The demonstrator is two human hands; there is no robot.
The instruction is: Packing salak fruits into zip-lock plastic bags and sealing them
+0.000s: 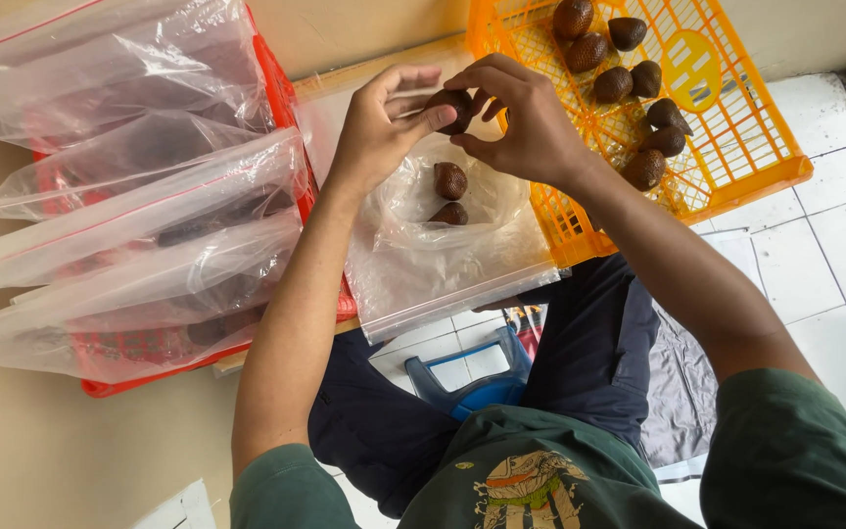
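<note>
A brown scaly fruit (454,106) is held between both hands above an open clear zip bag (423,264). My left hand (379,127) grips it from the left with thumb and fingers. My right hand (531,118) pinches it from the right. Two more brown fruits (449,181) lie inside the bag, which rests on a wooden board in front of my knees.
An orange plastic crate (736,147) with several brown fruits stands at the upper right. A red crate (291,98) at the left is covered by several clear filled zip bags (129,225). A blue object (472,377) sits between my legs. White floor tiles lie to the right.
</note>
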